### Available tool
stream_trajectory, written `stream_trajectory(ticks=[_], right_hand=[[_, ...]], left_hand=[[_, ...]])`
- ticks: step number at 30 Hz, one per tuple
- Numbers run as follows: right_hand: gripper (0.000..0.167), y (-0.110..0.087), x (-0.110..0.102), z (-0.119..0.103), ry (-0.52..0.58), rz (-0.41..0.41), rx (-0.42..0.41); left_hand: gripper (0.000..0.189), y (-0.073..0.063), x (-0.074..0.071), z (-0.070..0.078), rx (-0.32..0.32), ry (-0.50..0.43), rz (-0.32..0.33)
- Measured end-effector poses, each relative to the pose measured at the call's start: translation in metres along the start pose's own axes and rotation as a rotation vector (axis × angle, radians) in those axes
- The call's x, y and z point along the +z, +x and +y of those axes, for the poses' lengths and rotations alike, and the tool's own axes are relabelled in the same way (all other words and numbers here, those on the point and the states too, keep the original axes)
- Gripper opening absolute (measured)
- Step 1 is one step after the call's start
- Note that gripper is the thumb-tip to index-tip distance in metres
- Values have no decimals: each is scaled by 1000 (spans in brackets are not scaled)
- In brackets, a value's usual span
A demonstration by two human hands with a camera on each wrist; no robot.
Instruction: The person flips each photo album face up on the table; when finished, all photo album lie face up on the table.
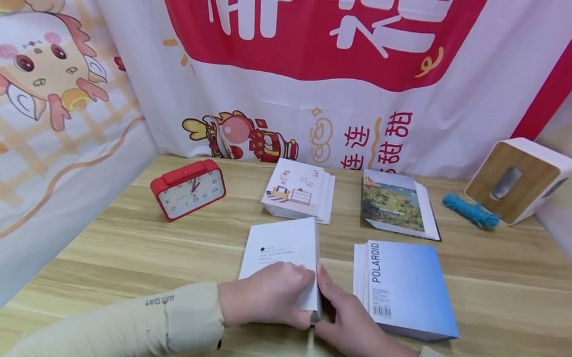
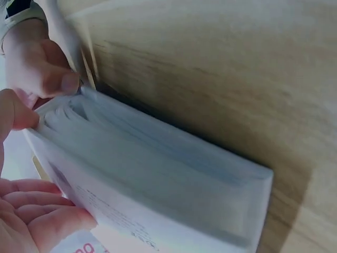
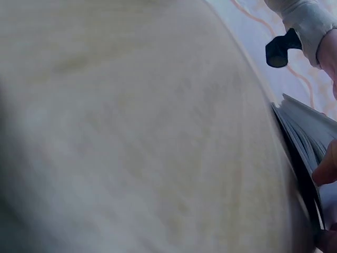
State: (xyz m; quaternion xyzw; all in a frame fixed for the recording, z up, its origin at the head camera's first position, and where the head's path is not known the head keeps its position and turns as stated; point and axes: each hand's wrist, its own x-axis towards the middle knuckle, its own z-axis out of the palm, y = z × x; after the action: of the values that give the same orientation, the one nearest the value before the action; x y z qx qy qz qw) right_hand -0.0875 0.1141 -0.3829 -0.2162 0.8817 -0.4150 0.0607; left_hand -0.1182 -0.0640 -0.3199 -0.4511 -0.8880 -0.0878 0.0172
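Observation:
A white book (image 1: pixel 282 245) with small print on its cover lies on the wooden table (image 1: pixel 117 245) in front of me. My left hand (image 1: pixel 304 292) rests over the near part of the cover, and its fingers curl round the right edge. In the left wrist view its thumb and fingers (image 2: pixel 37 211) hold the cover of the white book (image 2: pixel 158 174) away from the fanned pages. My right hand (image 1: pixel 326 291) meets the same near right corner and pinches the page edges. The right wrist view shows only the page edges (image 3: pixel 308 132) and blurred table.
A blue POLAROID book (image 1: pixel 406 284) lies just right of my right hand. Behind are an illustrated book (image 1: pixel 297 190), a landscape-cover book (image 1: pixel 396 205), a red alarm clock (image 1: pixel 188 188), a blue cord (image 1: pixel 471 211) and a wood-faced tissue box (image 1: pixel 519 179). Printed cloth hangs all round.

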Motion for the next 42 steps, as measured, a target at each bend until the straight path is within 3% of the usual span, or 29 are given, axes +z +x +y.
stream_trajectory(ticks=[8, 17, 21, 25, 30, 35, 42], right_hand=[[86, 2, -9, 2, 66, -3, -112], [81, 4, -11, -1, 151, 75, -262], [75, 5, -14, -4, 139, 133, -321], [69, 8, -20, -9, 59, 199, -398], [67, 11, -29, -17, -24, 264, -470], [65, 15, -37, -24, -59, 343, -570], [56, 20, -44, -34, -35, 385, -687]], left_hand=[[29, -2, 1, 3, -12, -37, 141], [29, -11, 0, 5, -19, -107, 283], [30, -13, 2, 4, 11, -110, 421], [31, -15, 5, 3, 42, -153, 574], [37, -18, 7, 3, 36, -219, 681], [44, -20, 9, 4, 23, -326, 773], [46, -22, 15, 0, 33, -588, 875]])
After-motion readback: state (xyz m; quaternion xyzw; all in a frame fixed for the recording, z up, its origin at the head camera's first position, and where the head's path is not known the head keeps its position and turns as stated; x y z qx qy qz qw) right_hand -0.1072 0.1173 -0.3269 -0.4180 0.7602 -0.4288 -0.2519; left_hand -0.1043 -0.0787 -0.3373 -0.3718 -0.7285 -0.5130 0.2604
